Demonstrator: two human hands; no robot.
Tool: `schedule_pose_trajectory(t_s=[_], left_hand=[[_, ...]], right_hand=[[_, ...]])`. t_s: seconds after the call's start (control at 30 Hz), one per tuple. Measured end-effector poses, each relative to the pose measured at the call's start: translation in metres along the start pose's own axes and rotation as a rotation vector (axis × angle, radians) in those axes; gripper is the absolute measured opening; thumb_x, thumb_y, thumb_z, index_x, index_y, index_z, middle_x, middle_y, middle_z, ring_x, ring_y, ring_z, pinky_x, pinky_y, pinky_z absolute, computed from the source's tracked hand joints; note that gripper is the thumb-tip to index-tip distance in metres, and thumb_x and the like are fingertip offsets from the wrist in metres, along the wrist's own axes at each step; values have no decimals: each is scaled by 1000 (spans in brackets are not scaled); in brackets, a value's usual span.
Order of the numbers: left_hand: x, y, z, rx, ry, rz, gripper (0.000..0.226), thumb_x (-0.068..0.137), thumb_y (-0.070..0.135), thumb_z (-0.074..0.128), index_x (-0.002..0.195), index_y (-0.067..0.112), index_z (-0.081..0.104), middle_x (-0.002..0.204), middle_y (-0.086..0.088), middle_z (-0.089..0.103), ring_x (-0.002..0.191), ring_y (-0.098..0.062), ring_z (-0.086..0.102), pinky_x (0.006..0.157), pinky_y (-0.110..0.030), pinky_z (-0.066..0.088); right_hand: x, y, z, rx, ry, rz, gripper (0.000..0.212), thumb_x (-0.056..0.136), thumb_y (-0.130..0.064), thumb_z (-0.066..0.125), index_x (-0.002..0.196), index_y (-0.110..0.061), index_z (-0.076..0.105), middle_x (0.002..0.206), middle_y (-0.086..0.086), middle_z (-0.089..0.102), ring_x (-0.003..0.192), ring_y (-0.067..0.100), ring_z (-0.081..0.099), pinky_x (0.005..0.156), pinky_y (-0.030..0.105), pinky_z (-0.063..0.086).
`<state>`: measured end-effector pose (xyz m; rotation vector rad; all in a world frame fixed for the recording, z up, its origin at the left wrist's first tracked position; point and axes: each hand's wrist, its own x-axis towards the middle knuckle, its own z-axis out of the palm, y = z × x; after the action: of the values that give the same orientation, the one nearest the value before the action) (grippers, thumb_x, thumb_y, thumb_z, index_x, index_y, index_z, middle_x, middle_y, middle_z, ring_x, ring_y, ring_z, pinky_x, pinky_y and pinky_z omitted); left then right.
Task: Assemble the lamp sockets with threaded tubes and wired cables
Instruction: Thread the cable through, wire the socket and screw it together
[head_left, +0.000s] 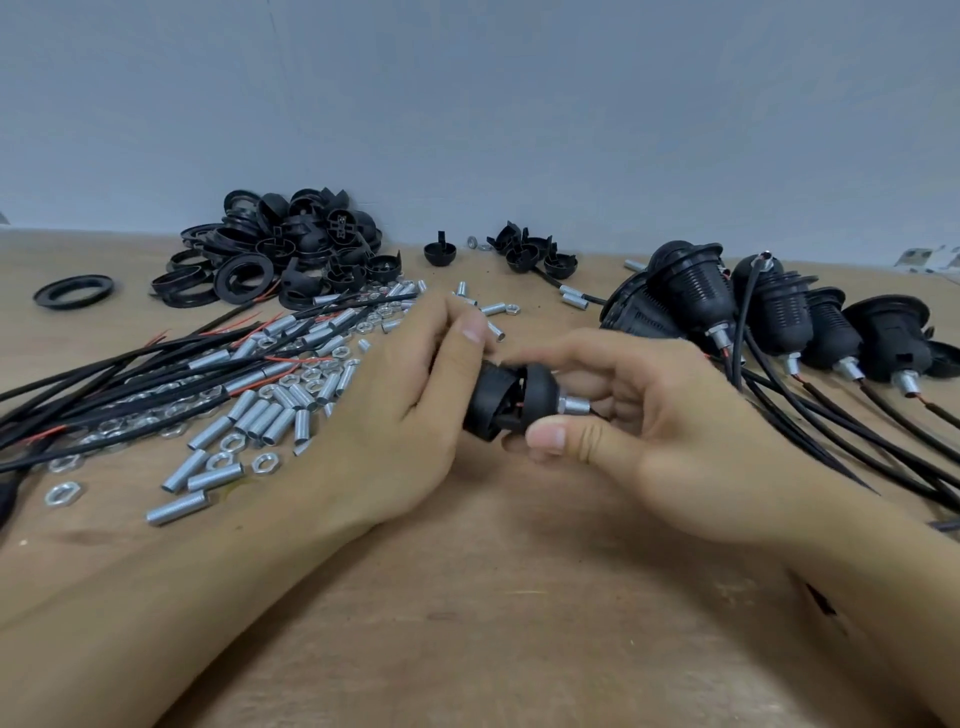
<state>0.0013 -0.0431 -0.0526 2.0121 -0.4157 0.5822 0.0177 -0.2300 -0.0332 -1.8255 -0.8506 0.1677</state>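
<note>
Both hands meet above the middle of the surface, close to its near edge, and they hold one lamp socket between them. The left hand (410, 395) curls its fingers around the socket body (485, 402), and the right hand (623, 415) pinches the domed cap (537, 392) with thumb and fingers. A short threaded tube (574, 405) sticks out of the cap toward the right palm. Between body and cap a small gap is open, and a bit of red wire (521, 402) shows inside it, so I judge that the two halves are not yet closed together.

From here the main danger is the wire. If the cap is pushed or turned while the red wire lies in the gap, it can be pinched or pulled off. The cap can also go on crooked if the two halves are not lined up, and then it will not close fully. The cable behind the tube is hidden by the right hand, so I cannot tell whether it is slack.

Toward the left edge lie loose tubes (260, 415) and nuts (62, 492) mixed with black cables (104, 379). At the far edge is a pile of black rings and caps (280, 249). Toward the right edge lie finished sockets (769, 306) with cables.
</note>
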Motion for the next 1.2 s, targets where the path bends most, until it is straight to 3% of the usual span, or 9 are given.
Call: schedule_pose_trajectory(t_s=[0.2,0.4,0.5,0.63,0.8,0.97,1.03,1.13,1.2], left_hand=[[-1,6,3,-196,68,3,23,102,26,34,93,16,52,89,-18,57,66,-20,47,61,-27,38],[0,6,3,-124,79,57,23,103,24,34,94,11,51,84,-17,55,64,-19,46,56,-26,40],[0,8,5,-206,108,-45,25,101,33,38,89,15,51,78,-18,53,57,-23,48,46,-33,43],[4,7,3,-227,96,-126,30,98,38,42,73,26,55,64,0,59,56,-8,50,51,-19,40],[6,6,-7,-248,-171,-136,41,83,52,54,66,16,63,68,-18,58,64,-32,51,63,-39,40],[4,7,-4,-211,-183,-91,25,84,30,62,77,6,67,64,1,62,60,-7,55,60,-18,43],[4,7,-5,-218,-181,-110,16,82,26,64,79,11,67,66,6,66,62,-5,58,62,-17,45],[3,7,-6,-178,-209,-113,10,81,25,66,79,16,69,67,12,66,63,-1,59,63,-14,44],[4,7,-6,-154,-205,-117,9,81,26,65,75,20,69,66,14,65,62,0,57,62,-13,42]], right_hand=[[0,3,-2,-136,110,-80,43,82,-23,69,122,-33,60,113,-13,71,105,5,67,92,33,55],[0,0,-2,-123,135,-128,42,84,-14,68,120,-34,62,104,-9,71,68,20,71,55,23,53],[0,0,-2,-172,131,-118,45,82,-20,71,123,-38,62,101,-3,72,64,23,66,59,36,57],[1,2,-2,-102,100,-80,44,81,-20,69,121,-38,61,109,-15,71,84,17,69,71,20,54],[3,1,-5,-97,134,-65,44,77,-20,71,119,-29,63,110,-4,71,94,29,67,88,51,54],[2,1,-6,-180,132,-52,45,74,-27,73,117,-37,63,96,9,69,81,21,62,81,51,53],[2,1,-5,-199,127,-44,44,73,-27,73,114,-37,64,98,5,70,78,17,59,79,47,54],[1,3,-6,-246,123,-53,41,72,-26,74,110,-36,63,87,-17,66,71,9,57,64,15,45],[1,4,-6,-286,125,-57,41,73,-24,74,111,-36,63,79,-22,60,69,5,57,58,7,39]])
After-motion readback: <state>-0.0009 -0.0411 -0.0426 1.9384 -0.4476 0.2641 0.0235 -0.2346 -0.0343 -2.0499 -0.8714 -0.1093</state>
